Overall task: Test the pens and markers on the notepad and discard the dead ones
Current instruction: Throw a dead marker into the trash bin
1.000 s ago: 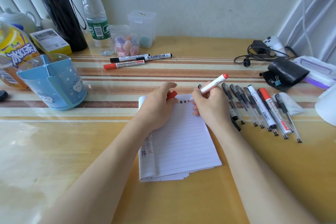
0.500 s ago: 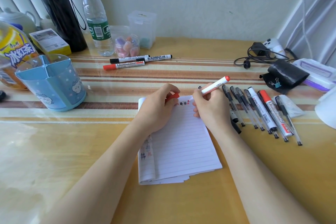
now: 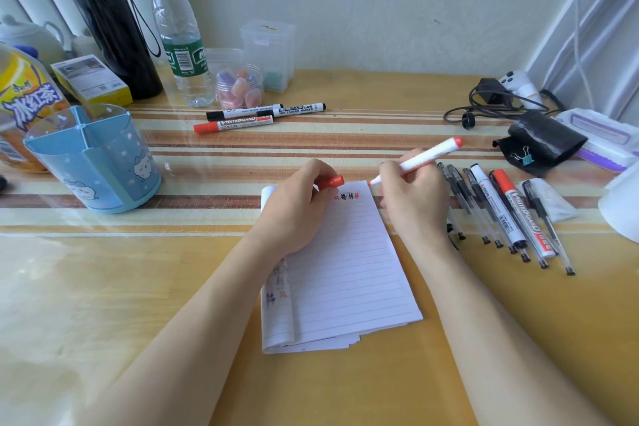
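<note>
A lined notepad (image 3: 345, 273) lies in the middle of the table with small red and black marks along its top line. My right hand (image 3: 415, 197) grips a white marker with red ends (image 3: 428, 156), its red tip just above the pad's top right corner. My left hand (image 3: 297, 204) rests on the pad's top left and pinches the marker's red cap (image 3: 330, 181). A row of several pens and markers (image 3: 501, 211) lies to the right of the pad. Three whiteboard markers (image 3: 262, 114) lie farther back.
A blue divided pen holder (image 3: 93, 162) stands at the left. Behind it are an iced-tea bottle (image 3: 24, 104), a black flask (image 3: 107, 21), a water bottle (image 3: 179, 38) and small plastic boxes (image 3: 268, 52). A black pouch (image 3: 543, 140), cables and a wipes pack (image 3: 601, 135) sit at the right.
My right hand has lifted the marker tip off the top line and moved it slightly right. The red cap now shows more between my left fingers.
</note>
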